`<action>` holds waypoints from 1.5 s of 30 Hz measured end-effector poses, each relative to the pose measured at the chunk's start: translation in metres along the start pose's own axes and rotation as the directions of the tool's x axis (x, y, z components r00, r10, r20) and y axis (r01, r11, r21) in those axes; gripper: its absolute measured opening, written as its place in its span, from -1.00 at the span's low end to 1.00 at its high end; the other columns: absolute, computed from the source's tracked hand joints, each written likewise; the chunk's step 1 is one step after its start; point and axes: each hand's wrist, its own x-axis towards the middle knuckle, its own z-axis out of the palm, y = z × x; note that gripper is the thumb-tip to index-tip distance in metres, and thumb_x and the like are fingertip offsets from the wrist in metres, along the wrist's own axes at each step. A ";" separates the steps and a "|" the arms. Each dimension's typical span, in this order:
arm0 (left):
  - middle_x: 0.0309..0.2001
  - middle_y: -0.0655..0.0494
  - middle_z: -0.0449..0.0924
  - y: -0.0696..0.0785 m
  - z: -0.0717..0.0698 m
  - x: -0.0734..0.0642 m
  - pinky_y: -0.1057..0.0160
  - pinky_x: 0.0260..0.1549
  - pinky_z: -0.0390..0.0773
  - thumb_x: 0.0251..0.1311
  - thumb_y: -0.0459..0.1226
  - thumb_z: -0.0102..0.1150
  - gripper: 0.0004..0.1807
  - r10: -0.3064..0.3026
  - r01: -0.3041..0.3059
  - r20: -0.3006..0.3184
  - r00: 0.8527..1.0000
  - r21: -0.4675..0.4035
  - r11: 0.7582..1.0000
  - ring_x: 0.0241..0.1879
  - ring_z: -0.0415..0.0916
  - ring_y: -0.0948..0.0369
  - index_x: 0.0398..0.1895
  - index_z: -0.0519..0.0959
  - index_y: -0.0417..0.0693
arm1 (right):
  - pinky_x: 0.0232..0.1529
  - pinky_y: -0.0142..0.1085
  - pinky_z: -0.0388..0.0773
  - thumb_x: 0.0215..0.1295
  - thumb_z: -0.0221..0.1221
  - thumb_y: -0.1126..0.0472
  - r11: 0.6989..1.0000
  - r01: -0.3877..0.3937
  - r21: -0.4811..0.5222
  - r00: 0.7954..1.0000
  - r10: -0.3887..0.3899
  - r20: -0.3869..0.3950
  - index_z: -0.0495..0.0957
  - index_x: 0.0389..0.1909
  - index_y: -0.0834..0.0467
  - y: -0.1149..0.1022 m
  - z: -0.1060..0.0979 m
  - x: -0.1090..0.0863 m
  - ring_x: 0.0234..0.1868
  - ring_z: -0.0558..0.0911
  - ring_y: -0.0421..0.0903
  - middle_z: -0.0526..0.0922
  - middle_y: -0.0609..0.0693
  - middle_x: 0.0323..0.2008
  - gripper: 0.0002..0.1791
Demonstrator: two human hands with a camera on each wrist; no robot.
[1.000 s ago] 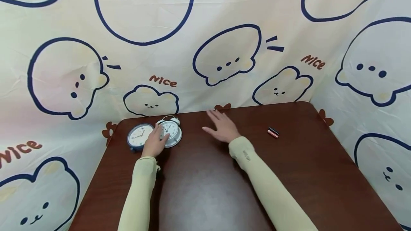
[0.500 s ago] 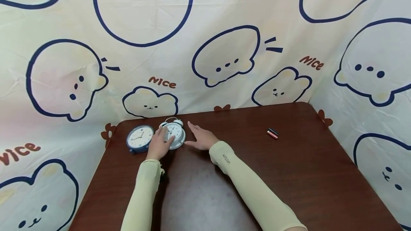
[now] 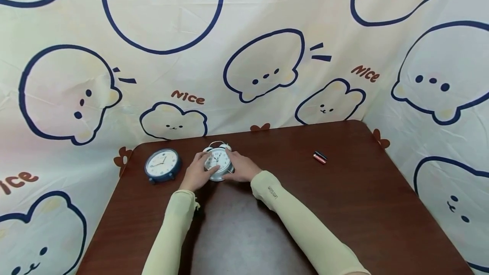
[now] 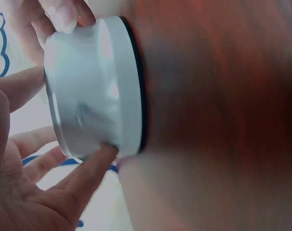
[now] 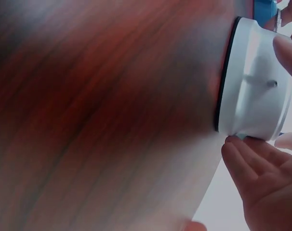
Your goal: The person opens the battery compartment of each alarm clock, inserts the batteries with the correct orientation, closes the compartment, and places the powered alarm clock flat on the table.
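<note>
A white twin-bell alarm clock (image 3: 218, 158) lies face up at the back of the table, between both hands. My left hand (image 3: 195, 174) holds its left side, the thumb over the edge of the dial. From the right, my right hand (image 3: 243, 167) grips the opposite side, its thumb near the front rim. In the left wrist view the clock's smooth white casing (image 4: 88, 86) sits between thumb and fingers. The right wrist view shows the casing (image 5: 254, 82) with right fingers (image 5: 252, 161) against it. Its dark-edged base is close to the wood.
A blue round clock (image 3: 163, 165) lies face up to the left. Two small batteries (image 3: 319, 158), one red and one dark, lie at the right on the brown table (image 3: 344, 207). A patterned cloth (image 3: 263, 12) hangs behind the table.
My right hand has come left to the alarm clock and now grips it. My left hand and the alarm clock have shifted right, away from the blue clock.
</note>
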 end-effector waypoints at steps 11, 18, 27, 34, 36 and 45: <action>0.46 -0.16 0.27 0.025 0.029 0.000 -0.20 0.39 0.36 0.42 -0.08 0.27 -0.27 0.174 -0.170 0.027 0.984 -0.099 0.980 0.42 0.33 -0.12 0.55 0.31 -0.13 | 0.14 -0.12 0.60 0.10 0.52 -0.21 0.998 -0.031 -0.060 0.994 0.024 -0.105 0.17 0.61 0.11 0.028 -0.026 -0.033 0.07 0.62 0.03 0.50 0.15 0.23 0.15; 0.47 -0.15 0.25 0.043 0.042 0.002 -0.17 0.38 0.38 0.43 -0.10 0.27 -0.27 0.230 -0.221 0.065 0.971 -0.120 0.968 0.42 0.33 -0.09 0.57 0.28 -0.11 | 0.15 -0.09 0.60 0.07 0.52 -0.24 0.995 -0.072 -0.064 0.992 0.065 -0.109 0.19 0.61 0.11 0.048 -0.037 -0.053 0.09 0.60 0.04 0.50 0.17 0.26 0.17; 0.51 -0.10 0.19 0.063 0.061 -0.003 -0.11 0.33 0.44 0.37 -0.11 0.34 -0.18 0.293 -0.278 0.095 0.951 -0.147 0.949 0.42 0.34 -0.05 0.61 0.23 -0.07 | 0.16 -0.08 0.59 0.06 0.52 -0.25 0.988 -0.135 -0.079 0.987 0.126 -0.103 0.17 0.62 0.06 0.068 -0.046 -0.077 0.08 0.58 0.03 0.49 0.14 0.26 0.18; 0.51 -0.10 0.21 0.071 0.071 -0.006 -0.10 0.30 0.47 0.33 -0.12 0.38 -0.13 0.320 -0.302 0.092 0.943 -0.166 0.939 0.42 0.35 -0.04 0.62 0.20 -0.05 | 0.19 -0.02 0.57 0.03 0.56 -0.19 0.989 -0.142 -0.044 0.984 0.136 -0.114 0.20 0.61 0.06 0.077 -0.050 -0.092 0.13 0.58 0.07 0.50 0.16 0.25 0.17; 0.50 -0.11 0.23 0.071 0.073 -0.005 -0.08 0.30 0.48 0.30 -0.13 0.41 -0.11 0.311 -0.293 0.082 0.947 -0.178 0.939 0.43 0.33 -0.04 0.62 0.19 -0.06 | 0.25 0.01 0.54 0.03 0.57 -0.16 0.992 -0.128 -0.014 0.984 0.125 -0.126 0.19 0.61 0.09 0.080 -0.051 -0.095 0.22 0.56 0.09 0.48 0.17 0.31 0.18; 0.35 -0.17 0.49 0.073 0.081 -0.007 -0.12 0.32 0.46 0.19 0.04 0.48 -0.12 0.140 -0.128 0.070 0.988 -0.154 0.980 0.36 0.44 -0.11 0.48 0.38 -0.16 | 0.40 0.01 0.43 0.02 0.59 -0.12 0.983 -0.128 0.133 0.984 0.143 -0.110 0.29 0.50 0.21 0.099 -0.047 -0.100 0.41 0.48 0.10 0.48 0.17 0.40 0.09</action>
